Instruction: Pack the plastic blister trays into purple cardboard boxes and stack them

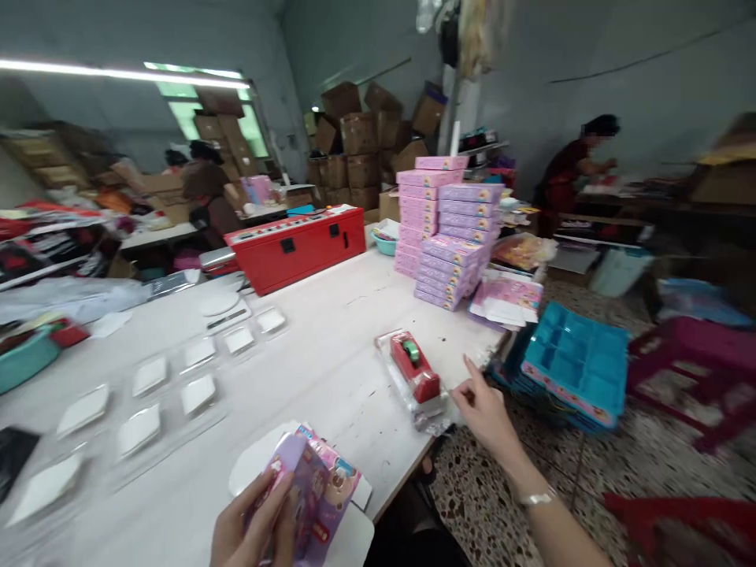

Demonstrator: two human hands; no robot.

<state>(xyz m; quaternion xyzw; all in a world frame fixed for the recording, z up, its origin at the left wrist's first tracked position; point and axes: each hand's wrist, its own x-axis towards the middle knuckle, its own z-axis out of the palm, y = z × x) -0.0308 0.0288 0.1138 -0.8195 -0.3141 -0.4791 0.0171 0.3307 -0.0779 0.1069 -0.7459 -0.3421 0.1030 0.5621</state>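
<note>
My left hand point(253, 524) is closed around a flat pink and purple printed box point(316, 492) at the near edge of the white table point(331, 354). My right hand point(484, 409) reaches out over the table's right edge, fingers apart, fingertips next to a red tape dispenser point(413, 366) that lies on clear plastic packaging point(428, 413). Nothing is in the right hand.
Stacks of pink and purple boxes point(449, 232) stand at the far right of the table, beside a red metal case point(298, 246). Clear blister trays with white inserts point(171, 390) cover the left. Blue compartment trays point(576, 362) sit off the right edge. Other people work at the back.
</note>
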